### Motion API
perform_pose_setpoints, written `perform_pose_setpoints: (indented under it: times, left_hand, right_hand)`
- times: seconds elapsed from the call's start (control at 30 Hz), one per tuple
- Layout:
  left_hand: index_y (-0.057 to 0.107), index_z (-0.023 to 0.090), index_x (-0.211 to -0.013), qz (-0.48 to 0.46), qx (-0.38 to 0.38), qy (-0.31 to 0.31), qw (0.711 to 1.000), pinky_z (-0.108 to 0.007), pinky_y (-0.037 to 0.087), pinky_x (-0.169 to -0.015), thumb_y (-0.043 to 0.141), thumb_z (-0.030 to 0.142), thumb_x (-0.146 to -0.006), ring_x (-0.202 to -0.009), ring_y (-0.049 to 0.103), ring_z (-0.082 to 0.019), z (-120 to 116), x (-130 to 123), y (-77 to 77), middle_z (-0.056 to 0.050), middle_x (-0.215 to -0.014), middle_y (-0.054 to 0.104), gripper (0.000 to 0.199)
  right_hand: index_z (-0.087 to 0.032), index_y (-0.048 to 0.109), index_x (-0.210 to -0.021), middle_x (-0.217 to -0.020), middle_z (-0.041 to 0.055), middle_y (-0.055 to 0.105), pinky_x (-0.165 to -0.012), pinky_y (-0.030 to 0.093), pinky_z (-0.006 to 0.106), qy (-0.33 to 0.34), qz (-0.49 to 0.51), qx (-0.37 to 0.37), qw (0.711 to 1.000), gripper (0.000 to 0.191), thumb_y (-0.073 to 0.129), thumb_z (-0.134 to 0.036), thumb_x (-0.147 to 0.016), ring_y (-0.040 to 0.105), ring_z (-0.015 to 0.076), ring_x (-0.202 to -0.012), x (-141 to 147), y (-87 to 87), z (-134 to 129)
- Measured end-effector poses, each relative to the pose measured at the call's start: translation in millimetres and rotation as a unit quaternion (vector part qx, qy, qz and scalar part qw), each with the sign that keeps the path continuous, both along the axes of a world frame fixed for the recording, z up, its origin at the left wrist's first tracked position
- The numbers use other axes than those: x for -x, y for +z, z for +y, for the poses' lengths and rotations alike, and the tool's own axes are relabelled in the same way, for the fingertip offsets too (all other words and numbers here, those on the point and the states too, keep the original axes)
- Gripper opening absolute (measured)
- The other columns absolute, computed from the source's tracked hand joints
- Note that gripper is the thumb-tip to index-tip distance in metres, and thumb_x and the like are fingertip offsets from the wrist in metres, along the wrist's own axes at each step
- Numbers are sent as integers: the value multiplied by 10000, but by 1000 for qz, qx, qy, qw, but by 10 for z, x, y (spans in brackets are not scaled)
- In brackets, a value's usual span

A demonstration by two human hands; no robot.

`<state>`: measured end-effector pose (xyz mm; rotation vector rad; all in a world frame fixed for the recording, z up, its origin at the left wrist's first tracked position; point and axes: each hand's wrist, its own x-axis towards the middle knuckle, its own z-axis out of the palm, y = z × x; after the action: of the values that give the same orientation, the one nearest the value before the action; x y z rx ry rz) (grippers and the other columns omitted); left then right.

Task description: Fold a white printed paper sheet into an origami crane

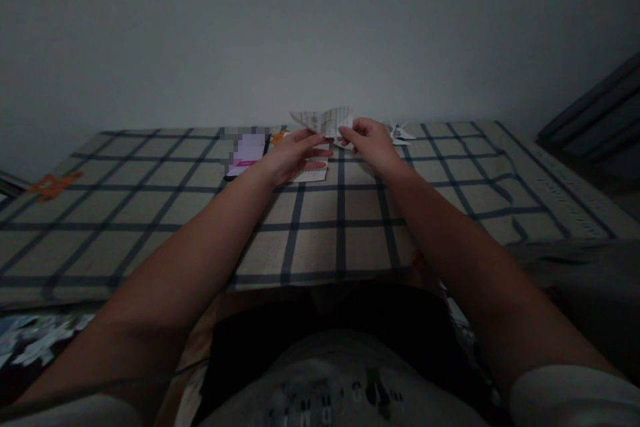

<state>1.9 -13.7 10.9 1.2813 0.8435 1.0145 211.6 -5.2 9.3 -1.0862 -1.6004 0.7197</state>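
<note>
Right hand [367,140] pinched the paper [327,123], seemingly part-folded and unflattened! Left hand [293,157] spread beside it, grip unclear. Right of the paper sat a finished-looking white shape [403,134].

Right hand [373,141] pinches folded paper [331,121] above tablecloth [317,247]

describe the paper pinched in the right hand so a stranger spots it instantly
Over the checked tablecloth, look toward the wall to the right hand. It pinches the folded printed paper. Raised, winglike flaps set this apart from the flat paper beneath the left hand.
</note>
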Motion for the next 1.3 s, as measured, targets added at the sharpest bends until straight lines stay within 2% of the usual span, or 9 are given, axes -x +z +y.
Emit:
perform_pose_setpoints:
  times: [0.17,0.33,0.47,0.57,0.77,0.9,1.0,1.07,1.3]
  left_hand:
    - [761,194,-983,-43,26,66,997,-239,607,-668,964,400,-694,-938,750,-189,77,19,-16,-118,-1235,781,409]
    - [747,222,-1078,-23,-12,120,992,-234,590,-691,953,410,-671,-873,724,-153,93,24,-9,-88,-1223,788,493]
    - [732,211,-1089,-2,-40,140,989,-260,593,-720,919,460,-706,-851,721,-156,77,15,-1,-94,-1178,793,494]
    - [739,204,-1045,-12,-29,124,992,-243,585,-714,940,406,-680,-824,710,-136,62,9,4,-76,-1122,797,463]
    - [745,172,-997,2,-24,133,991,-224,552,-688,943,331,-664,-795,677,-123,31,-9,-1,-76,-1042,790,419]
    - [747,163,-978,9,-43,147,988,-232,538,-685,930,380,-682,-774,664,-122,44,-2,-11,-73,-1003,785,411]
    - [749,163,-974,12,-49,142,989,-234,537,-693,940,400,-661,-754,655,-116,56,0,-18,-61,-969,779,437]
    - [749,167,-976,19,-49,144,988,-239,537,-694,949,414,-648,-759,660,-121,61,-1,-25,-63,-971,782,457]
    - [794,163,-966,47,-61,107,991,-245,541,-691,958,472,-633,-789,680,-145,67,16,-51,-110,-1038,820,483]
  right_hand:
    - [-191,647,-791,-775,13,698,-608,462,265,38,-9,1,999,241,709,-363,-949,577,128,-660,4,6,-20]
    - [-202,659,-957,-817,18,731,-594,482,241,74,31,30,996,130,715,-318,-936,652,133,-707,35,0,-30]
    - [-261,561,-1292,-874,-12,753,-589,503,237,70,63,38,995,415,728,-259,-912,682,130,-691,48,-32,-27]
    - [-307,465,-1475,-938,-6,767,-596,532,256,63,57,37,996,603,702,-234,-925,696,140,-693,34,-44,-24]
    - [-310,370,-1595,-908,-1,758,-553,509,230,54,54,38,996,715,684,-210,-961,701,144,-723,9,-69,26]
    - [-291,500,-1494,-988,21,770,-549,502,217,69,56,52,995,549,694,-290,-980,698,136,-733,20,-70,32]
    - [-212,666,-1201,-1018,48,773,-532,468,200,90,52,79,991,241,700,-307,-982,682,117,-726,43,-41,1]
    - [-184,691,-1036,-955,46,769,-521,443,188,91,48,88,991,116,702,-286,-981,667,105,-706,56,-15,-19]
    - [-176,677,-885,-817,22,735,-534,435,190,53,59,87,993,101,693,-216,-976,633,99,-659,47,40,-32]
